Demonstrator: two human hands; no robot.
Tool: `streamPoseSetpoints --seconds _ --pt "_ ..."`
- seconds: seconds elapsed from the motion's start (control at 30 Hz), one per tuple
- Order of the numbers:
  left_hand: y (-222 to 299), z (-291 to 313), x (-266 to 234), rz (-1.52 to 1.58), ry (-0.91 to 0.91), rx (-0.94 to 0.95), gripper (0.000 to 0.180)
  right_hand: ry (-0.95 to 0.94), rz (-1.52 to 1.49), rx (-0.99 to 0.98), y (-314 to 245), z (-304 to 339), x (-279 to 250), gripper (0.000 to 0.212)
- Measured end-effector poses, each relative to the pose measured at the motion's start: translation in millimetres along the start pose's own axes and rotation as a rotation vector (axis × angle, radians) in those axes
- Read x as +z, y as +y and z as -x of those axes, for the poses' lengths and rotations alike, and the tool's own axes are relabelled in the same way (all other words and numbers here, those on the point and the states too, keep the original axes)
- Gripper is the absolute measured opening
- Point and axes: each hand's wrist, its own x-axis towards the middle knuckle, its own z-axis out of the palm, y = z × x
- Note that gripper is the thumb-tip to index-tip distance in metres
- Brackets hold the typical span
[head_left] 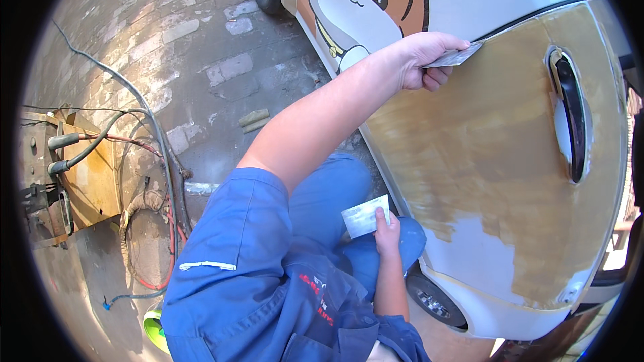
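A car door (463,161) in front of me is largely covered with a brownish-yellow filler coat. My left hand (429,57) reaches across to the door's left upper part, its fingers closed on a thin grey putty spreader (454,57). That spreader's edge lies at or very near the coated surface, beside the dark door seam. Lower down, in front of my knee, my right hand (387,231) pinches a flat whitish rectangular plate (364,216) between thumb and fingers. Pale smears show on its face. The black door handle (570,117) stands out at the right.
A brown and white cartoon animal (362,7) decorates the neighbouring panel. Car wheels (436,300) show at the bottom and top. On my left stands a yellowish machine (90,174) with cables (127,84) trailing over the brick ground. A small block (254,120) lies on the ground.
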Motion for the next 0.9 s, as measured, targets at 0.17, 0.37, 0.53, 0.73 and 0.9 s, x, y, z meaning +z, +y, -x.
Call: streamPoseSetpoints --seconds 0.17,0.37,0.53,0.73,0.9 --pt "28.6 -3.4 31.6 -0.05 0.047 0.034 0.038 -0.018 -0.005 -0.094 3.3 3.5 4.6 0.033" --pt "59.9 -12.1 62.5 -0.104 0.033 0.062 0.038 -0.034 0.019 -0.192 4.9 8.6 5.1 0.036" --pt "80.0 -29.0 81.3 -0.117 -0.051 0.05 0.039 -0.009 0.108 -0.29 7.5 8.2 3.1 0.037" --pt "105.1 -35.1 104.4 -0.236 -0.037 0.106 0.035 -0.016 0.142 -0.324 17.6 3.6 3.6 0.038" --pt "124.4 -32.9 135.9 -0.359 0.029 0.16 0.032 -0.06 0.14 -0.274 20.3 0.0 3.5 0.039"
